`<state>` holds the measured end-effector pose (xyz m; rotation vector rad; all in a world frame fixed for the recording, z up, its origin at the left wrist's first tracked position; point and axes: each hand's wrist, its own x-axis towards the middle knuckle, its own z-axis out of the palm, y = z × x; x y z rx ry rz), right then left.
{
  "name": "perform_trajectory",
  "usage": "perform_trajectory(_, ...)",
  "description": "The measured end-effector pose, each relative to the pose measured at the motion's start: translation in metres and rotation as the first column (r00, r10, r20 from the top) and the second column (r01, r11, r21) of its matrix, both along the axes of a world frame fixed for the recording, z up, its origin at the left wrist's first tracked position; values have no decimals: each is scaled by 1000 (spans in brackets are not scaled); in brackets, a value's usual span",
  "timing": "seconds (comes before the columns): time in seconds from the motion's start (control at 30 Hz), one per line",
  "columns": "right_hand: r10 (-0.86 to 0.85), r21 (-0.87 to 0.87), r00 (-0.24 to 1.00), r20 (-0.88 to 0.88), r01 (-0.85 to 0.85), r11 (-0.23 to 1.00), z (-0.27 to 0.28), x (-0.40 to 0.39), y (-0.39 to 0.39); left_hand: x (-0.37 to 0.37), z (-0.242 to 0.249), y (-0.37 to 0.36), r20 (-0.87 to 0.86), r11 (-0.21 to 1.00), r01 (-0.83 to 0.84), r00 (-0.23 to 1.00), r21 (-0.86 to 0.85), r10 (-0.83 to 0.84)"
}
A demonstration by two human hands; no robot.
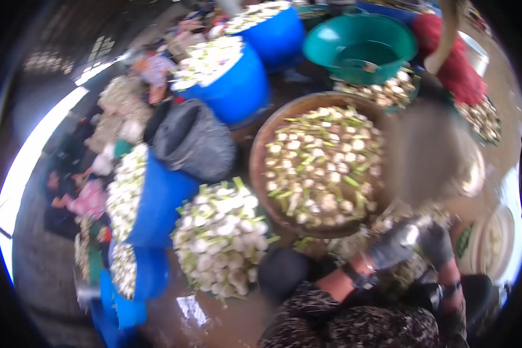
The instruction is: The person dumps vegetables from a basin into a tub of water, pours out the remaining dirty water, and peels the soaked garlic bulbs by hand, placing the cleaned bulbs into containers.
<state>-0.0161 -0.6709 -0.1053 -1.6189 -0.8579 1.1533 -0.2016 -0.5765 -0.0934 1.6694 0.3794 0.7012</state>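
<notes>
My left hand (390,247), in a grey glove, is closed around a small whitish garlic bulb (410,234), blurred by motion. Close beside it, my right hand (435,243), also gloved, curls with its fingers closed; what they hold is too blurred to make out. Peelings and loose garlic (409,271) lie beneath both hands, over my lap. Just beyond them stands a wide brown tub (260,194) of water, with many trimmed garlic bulbs (325,165) floating in it. A heap of garlic with short green stems (220,238) sits to the left.
Blue barrels (162,200) full of garlic line the left, and a dark bucket (197,139) rests by them. A green basin (359,43) and a red mesh sack (455,66) stand at the back. People sit at far left. A large blur (426,153) covers the tub's right side.
</notes>
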Motion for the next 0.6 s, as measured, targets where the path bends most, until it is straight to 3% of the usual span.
perform_trajectory(0.03,65,66,964,257,-84,994,-12,1,-2,2,-6,4,59,996,34,997,88,-40)
perform_trajectory(0.07,270,-181,788,554,-202,962,-5,6,-2,-3,-2,1,-64,987,102,992,-122,-110)
perform_trajectory(0.1,-28,-67,997,65,33,997,23,-13,0,-7,13,4,-59,977,131,988,-167,-143)
perform_trajectory(0.13,-26,28,980,197,21,999,0,-6,-3,-8,-5,2,-59,952,106,990,-285,-128)
perform_trajectory(0.17,-27,-9,976,217,30,1000,-1,-4,-4,-9,9,5,-13,897,124,990,-424,-143)
perform_trajectory(0.23,24,-76,842,538,20,997,-44,16,-9,-11,-14,13,-44,993,31,998,-113,-36)
perform_trajectory(0.27,-3,-75,842,540,51,996,-31,15,-14,-9,-1,13,85,928,64,996,-366,-36)
perform_trajectory(0.33,458,-525,665,590,-115,843,16,13,-15,-12,13,18,261,656,175,965,-734,36)
perform_trajectory(0.43,298,-372,667,683,-33,928,25,5,-20,-6,-2,18,362,586,227,924,-778,122)
perform_trajectory(0.47,154,-237,862,483,-41,971,21,8,-21,-4,-7,16,293,556,167,945,-814,145)
perform_trajectory(0.5,94,-79,943,318,-72,994,36,7,-18,2,-8,13,260,641,113,956,-759,139)
perform_trajectory(0.57,213,-184,964,-160,-241,953,63,1,-13,9,-18,11,259,656,137,962,-742,91)
perform_trajectory(0.6,293,-115,954,-56,-298,948,64,-4,-13,12,-26,10,270,610,164,959,-775,86)
